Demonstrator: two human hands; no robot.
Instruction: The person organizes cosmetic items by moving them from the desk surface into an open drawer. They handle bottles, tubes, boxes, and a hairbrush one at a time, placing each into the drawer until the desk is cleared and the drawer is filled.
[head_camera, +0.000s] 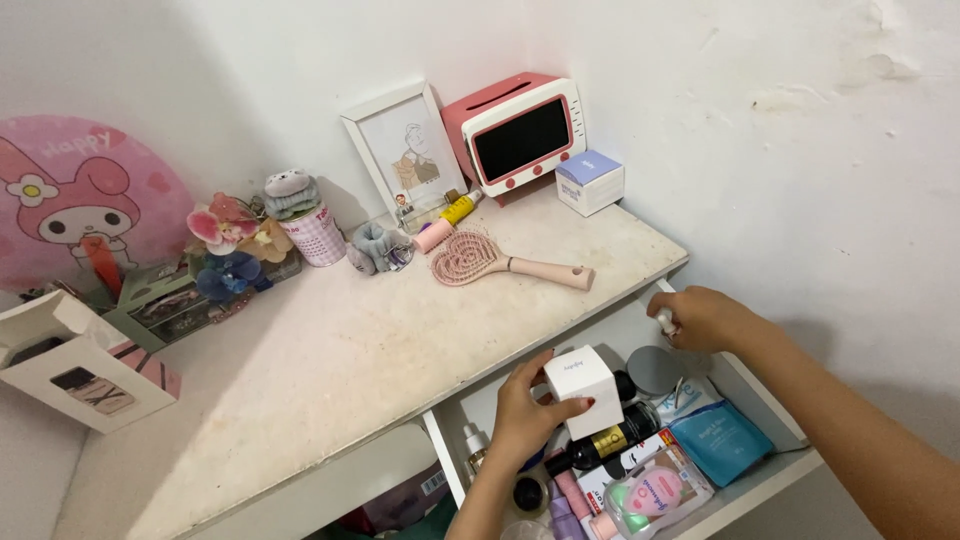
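Over the open drawer: both hands work among small bottles and packets
Left hand: the left hand (522, 412) holds a small white box (583, 390) just above the drawer's contents, fingers (549, 399) wrapped round its left side, thumb on the front face
Right hand: the right hand (706, 318) sits at the drawer's back right corner, fingers curled tight on a small white item (665, 320), mostly hidden
Drawer: the drawer (790, 432) is pulled out from under the desk; inside lie a dark bottle with a gold band (600, 445), a blue packet (722, 442), a grey round lid (655, 368) and a pink-and-green packaged item (650, 495)
Desk: on the desk (330, 360) lie a pink hairbrush (500, 264), a blue-and-white box (590, 182), a pink toaster-shaped case (515, 130) and a framed sketch (408, 158); a white carton (70, 365) rests at its left edge
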